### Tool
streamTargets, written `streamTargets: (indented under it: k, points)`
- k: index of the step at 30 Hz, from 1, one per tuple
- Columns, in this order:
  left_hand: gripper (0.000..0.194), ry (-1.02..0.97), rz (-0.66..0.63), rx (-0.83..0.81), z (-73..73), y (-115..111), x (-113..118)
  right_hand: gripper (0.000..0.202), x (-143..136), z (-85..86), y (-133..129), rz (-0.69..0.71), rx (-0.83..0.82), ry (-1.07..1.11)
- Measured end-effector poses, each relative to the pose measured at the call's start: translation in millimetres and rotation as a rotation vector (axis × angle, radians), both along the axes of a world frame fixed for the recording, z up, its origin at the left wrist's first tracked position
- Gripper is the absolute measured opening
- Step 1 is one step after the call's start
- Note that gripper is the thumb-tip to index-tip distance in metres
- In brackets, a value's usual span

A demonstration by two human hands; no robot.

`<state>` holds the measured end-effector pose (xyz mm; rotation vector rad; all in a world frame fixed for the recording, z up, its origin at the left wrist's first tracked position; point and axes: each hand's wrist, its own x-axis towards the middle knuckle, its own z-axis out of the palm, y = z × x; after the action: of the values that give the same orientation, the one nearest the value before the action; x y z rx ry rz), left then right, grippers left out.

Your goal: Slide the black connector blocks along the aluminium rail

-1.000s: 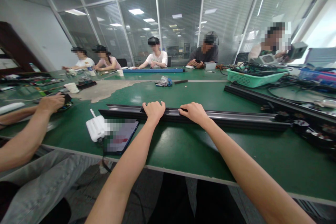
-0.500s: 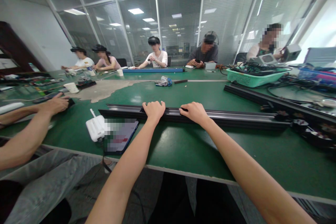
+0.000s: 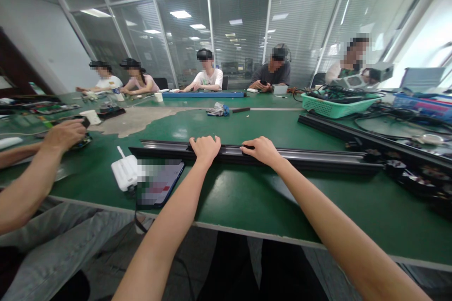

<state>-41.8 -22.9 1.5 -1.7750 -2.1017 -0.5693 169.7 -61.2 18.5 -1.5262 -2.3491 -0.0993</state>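
A long black channel-shaped strip (image 3: 318,156) with a shiny inner face lies across the green table in front of me. My left hand (image 3: 205,148) is closed over it left of the middle, fingers curled past its far edge. A short way to the right, my right hand (image 3: 262,149) grips the same strip, thumb and fingers bent at its rim. The undersides of the fingers are hidden. Near my left forearm lie a tablet-like device (image 3: 165,181), its screen partly blurred out, and a white box-shaped gadget (image 3: 125,172) with a short stick.
At the left, a neighbour's hand (image 3: 65,134) holds a small dark part. Another black strip (image 3: 325,130) slants along the right, beside dark parts and cables. A green basket (image 3: 339,107) of cables stands behind it. A grey-blue cloth (image 3: 218,109) lies farther back.
My hands keep their hold on the black strip, which stays in place on the table. The neighbour's hand at left has lifted its dark part a little. The view has shifted slightly.
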Motion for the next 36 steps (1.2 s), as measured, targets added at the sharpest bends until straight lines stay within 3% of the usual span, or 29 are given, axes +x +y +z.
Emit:
streamTargets:
  k: [7, 14, 19, 36]
  points:
    - [0.056, 0.002, 0.006, -0.014, 1.3, 1, 1, 0.044, 6, -6.7, -1, 0.072, 0.008, 0.034]
    - [0.057, 0.01, 0.004, -0.027, 0.6, 1, 1, 0.04, -3, -23.0, -8, 0.006, 0.096, 0.124]
    - [0.057, 0.021, 0.008, -0.019, 1.8, 1, 4, 0.038, -1, -28.4, -5, 0.042, 0.118, 0.199]
    - [0.057, 0.027, 0.01, -0.021, 2.3, 4, 6, 0.038, 4, -17.8, -12, -0.039, 0.071, 0.142]
